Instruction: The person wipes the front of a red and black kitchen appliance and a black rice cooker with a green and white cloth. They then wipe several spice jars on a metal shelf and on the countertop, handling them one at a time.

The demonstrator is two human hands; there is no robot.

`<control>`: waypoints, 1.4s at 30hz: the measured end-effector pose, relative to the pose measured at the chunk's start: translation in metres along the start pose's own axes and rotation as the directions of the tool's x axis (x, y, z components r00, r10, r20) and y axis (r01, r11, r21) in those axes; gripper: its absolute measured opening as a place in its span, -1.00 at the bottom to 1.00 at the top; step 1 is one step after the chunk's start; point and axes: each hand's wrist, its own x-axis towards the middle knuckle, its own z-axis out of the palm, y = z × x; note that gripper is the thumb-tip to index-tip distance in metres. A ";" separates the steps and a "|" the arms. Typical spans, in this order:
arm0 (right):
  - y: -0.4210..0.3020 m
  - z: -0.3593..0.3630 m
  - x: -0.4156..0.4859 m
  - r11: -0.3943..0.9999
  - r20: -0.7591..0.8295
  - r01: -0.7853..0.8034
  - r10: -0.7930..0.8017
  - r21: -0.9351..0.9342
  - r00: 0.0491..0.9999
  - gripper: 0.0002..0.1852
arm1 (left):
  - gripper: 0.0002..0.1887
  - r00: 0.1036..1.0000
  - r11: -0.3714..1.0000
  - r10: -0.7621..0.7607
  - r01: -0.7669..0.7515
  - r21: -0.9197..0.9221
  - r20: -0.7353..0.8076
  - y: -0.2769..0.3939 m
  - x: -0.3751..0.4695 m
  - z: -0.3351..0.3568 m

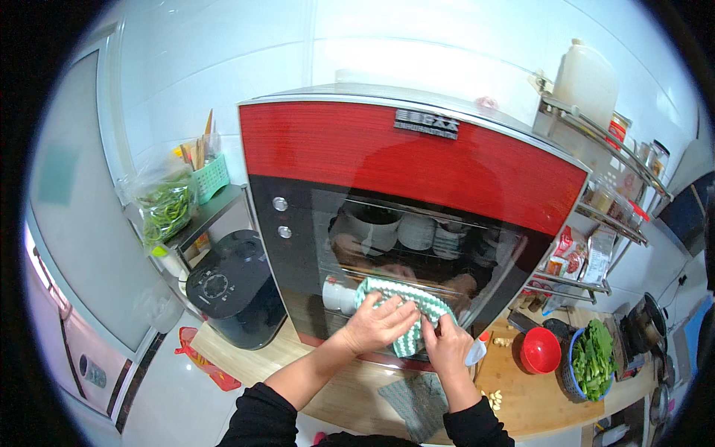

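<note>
Both hands are on a green-and-white striped cloth [416, 296] in front of a red-and-black cabinet [391, 145] with a glass door. My left hand [380, 321] lies over the cloth with its fingers bent onto it. My right hand [447, 338] pinches the cloth's lower right part between thumb and fingers. A white cylindrical container [338, 294] shows at the cloth's left end; whether the cloth wraps it cannot be told. Behind the glass, bowls and cups [416, 232] are visible. A second, greyish cloth [416, 405] lies on the wooden counter below my hands.
To the right, a wooden board [503, 413] bears peeled garlic, a red bowl [540, 350] and a basket of leafy greens [593, 363]. Wall racks [609, 139] hold jars and packets. At left stand a black appliance [237, 290] and a shelf with bagged green vegetables [167, 207].
</note>
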 end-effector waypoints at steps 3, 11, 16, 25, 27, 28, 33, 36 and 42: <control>-0.031 0.008 0.027 0.996 -0.071 0.084 -0.083 0.010 0.994 -0.74 | -0.70 0.996 0.996 -0.079 0.080 0.024 -0.045 -0.028 0.006 -0.028; -0.119 0.062 0.054 0.965 -0.101 0.263 -0.264 -0.028 0.959 -0.78 | -0.68 0.949 0.953 -0.289 0.298 0.062 -0.123 -0.091 -0.061 -0.064; -0.160 0.112 0.032 0.960 0.028 0.278 -0.278 -0.027 0.960 -0.77 | -0.70 0.899 0.904 -0.427 0.427 -0.024 -0.097 -0.111 -0.135 -0.062; -0.173 0.167 -0.031 0.991 0.128 0.107 -0.096 -0.081 0.987 -0.74 | -0.68 0.821 0.747 -0.565 0.551 -0.372 0.081 -0.090 -0.210 -0.043; -0.166 0.179 -0.050 0.993 0.161 0.059 -0.041 -0.107 0.986 -0.75 | -0.67 0.819 0.715 -0.563 0.549 -0.433 0.110 -0.084 -0.226 -0.034; -0.164 0.182 -0.056 0.990 0.176 0.050 -0.026 -0.129 0.984 -0.74 | -0.68 0.813 0.698 -0.567 0.558 -0.448 0.131 -0.082 -0.230 -0.035; -0.167 0.180 -0.053 0.991 0.162 0.054 -0.034 -0.119 0.986 -0.75 | -0.70 0.796 0.621 -0.579 0.570 -0.539 0.176 -0.087 -0.228 -0.042; -0.183 0.164 -0.018 0.987 0.051 0.109 -0.103 -0.121 0.993 -0.73 | -0.68 0.823 0.696 -0.567 0.494 -0.521 0.024 -0.112 -0.189 -0.063; -0.216 0.125 0.071 0.977 -0.219 0.195 -0.210 -0.085 0.953 -0.75 | -0.67 0.842 0.860 -0.429 0.271 -0.432 -0.327 -0.175 -0.086 -0.095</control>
